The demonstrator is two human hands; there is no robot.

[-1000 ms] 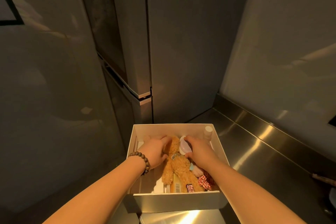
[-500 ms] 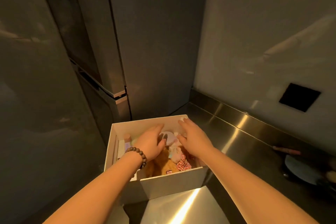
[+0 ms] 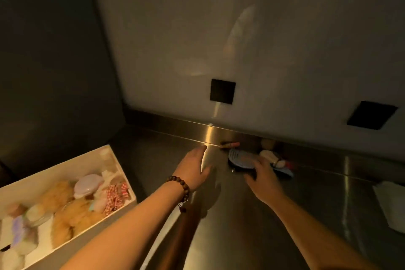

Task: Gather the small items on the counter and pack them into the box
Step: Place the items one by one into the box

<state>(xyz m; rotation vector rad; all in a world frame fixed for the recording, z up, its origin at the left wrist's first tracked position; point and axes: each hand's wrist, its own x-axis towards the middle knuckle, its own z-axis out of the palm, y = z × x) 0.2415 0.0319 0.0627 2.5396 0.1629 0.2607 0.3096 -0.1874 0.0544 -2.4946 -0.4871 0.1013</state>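
There is only one camera. It sits on the person's head and looks forward and down at a shiny metal counter (image 3: 252, 215). It is close, so both arms reach in from the bottom of the picture. The wide lens bends the lines. The wall (image 3: 241, 39) fills the top, and the counter's back edge runs across the middle. The white box (image 3: 65, 166) sits at the counter's left edge, cut off by the picture's side. The left hand (image 3: 194, 166) and right hand (image 3: 264, 174) are near the back edge. No other view shares the scene.
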